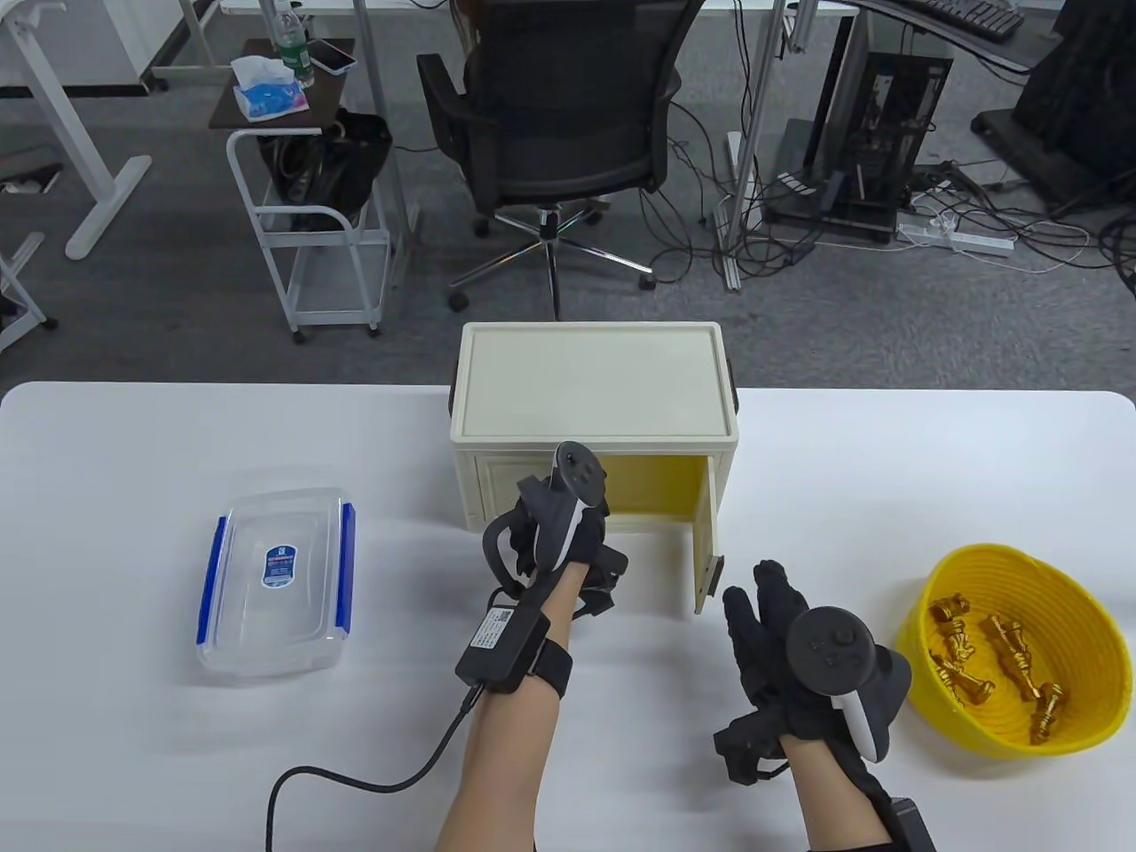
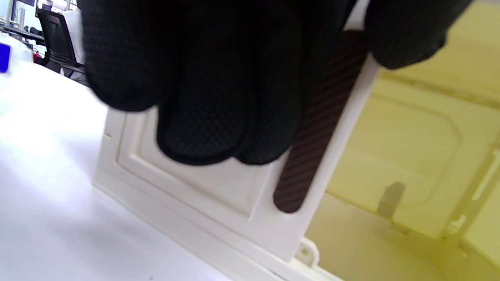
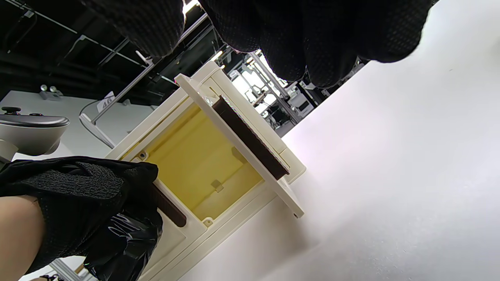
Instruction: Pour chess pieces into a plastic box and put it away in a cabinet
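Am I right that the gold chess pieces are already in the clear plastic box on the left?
No. The chess pieces still lie in the yellow bowl on the right; the box on the left holds none, as the table view shows.

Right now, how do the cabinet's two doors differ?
The right door is swung open, edge-on toward the table's front, with no hand on it. The left door is shut or close to it, and the left hand has its fingers at its brown handle. Both doors are cream panels with a dark brown handle strip.
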`<state>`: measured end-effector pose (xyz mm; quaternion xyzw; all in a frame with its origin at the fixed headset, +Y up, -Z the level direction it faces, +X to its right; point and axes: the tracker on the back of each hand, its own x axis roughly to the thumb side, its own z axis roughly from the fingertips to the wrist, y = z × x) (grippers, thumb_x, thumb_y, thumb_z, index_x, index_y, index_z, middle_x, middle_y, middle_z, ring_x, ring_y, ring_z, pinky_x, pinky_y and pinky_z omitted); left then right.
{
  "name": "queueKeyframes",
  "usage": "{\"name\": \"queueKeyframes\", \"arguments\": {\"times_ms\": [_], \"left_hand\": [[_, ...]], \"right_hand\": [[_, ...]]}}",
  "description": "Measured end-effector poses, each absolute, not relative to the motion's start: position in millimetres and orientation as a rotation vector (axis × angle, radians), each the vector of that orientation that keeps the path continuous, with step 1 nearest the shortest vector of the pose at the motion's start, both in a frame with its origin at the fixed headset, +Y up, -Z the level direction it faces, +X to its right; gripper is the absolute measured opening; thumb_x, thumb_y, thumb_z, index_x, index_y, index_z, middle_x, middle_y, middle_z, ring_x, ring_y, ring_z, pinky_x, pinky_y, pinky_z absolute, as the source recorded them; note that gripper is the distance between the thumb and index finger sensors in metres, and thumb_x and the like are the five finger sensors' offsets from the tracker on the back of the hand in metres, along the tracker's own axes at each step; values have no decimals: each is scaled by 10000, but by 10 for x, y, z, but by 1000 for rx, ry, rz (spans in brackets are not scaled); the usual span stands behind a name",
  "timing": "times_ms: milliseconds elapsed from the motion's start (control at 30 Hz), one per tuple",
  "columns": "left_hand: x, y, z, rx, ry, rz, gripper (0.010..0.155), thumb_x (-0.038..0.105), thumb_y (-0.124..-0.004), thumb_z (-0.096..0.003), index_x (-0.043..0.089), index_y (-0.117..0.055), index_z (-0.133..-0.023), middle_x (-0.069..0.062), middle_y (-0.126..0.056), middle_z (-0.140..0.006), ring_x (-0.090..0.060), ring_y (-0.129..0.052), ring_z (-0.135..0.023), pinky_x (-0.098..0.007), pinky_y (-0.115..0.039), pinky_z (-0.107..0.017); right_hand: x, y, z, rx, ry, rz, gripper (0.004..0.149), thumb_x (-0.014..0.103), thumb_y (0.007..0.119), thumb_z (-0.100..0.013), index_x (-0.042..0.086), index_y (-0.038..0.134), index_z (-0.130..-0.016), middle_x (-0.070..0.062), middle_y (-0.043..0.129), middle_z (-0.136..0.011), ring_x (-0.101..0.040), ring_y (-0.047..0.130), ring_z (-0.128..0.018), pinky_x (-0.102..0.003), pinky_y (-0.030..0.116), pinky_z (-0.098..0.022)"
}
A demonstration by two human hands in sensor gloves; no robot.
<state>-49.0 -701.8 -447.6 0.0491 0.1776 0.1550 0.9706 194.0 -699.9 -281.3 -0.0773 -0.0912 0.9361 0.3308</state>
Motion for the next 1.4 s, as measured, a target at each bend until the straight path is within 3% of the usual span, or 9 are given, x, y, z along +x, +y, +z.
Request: {"name": "queueKeyframes", "arguments": {"times_ms": [467, 867, 1233, 1400], "left_hand": [[-555, -7061, -4416, 135, 290, 314, 561, 544, -668, -565, 59, -894, -733, -109, -1073, -597, -272, -1063, -496, -419, -884, -418], [-1064, -7080, -3938, 56, 22, 377, 547, 505, -649, -570, 81, -851, -850, -122, -1037, -728, -295, -1041, -597, -447, -868, -470], [-1655, -7247, -3616, -60, 134, 707, 520, 470, -624, -568, 150, -781, -947, -119, -991, -815, -307, -1014, -670, -474, -849, -512], [-1849, -7254, -3541, -67, 183, 732, 513, 465, -607, -573, 171, -770, -961, -130, -984, -820, -313, -1008, -674, -479, -843, -518]], "right_hand": [[1929, -7007, -2818, -198, -232, 2465, 660, 446, 651, -627, -23, 554, -1081, -326, 731, -967, -531, 796, -786, -585, 756, -568], [1895, -7017, -2830, -184, -216, 2479, 663, 446, 649, -628, -24, 546, -1084, -329, 721, -973, -537, 786, -793, -591, 749, -573], [1881, -7021, -2832, -174, -212, 2465, 664, 446, 644, -629, -23, 537, -1087, -330, 712, -980, -541, 778, -801, -595, 743, -578], [1876, -7026, -2833, -167, -209, 2463, 665, 447, 643, -630, -22, 535, -1089, -330, 710, -981, -542, 775, -803, -596, 742, -580]]}}
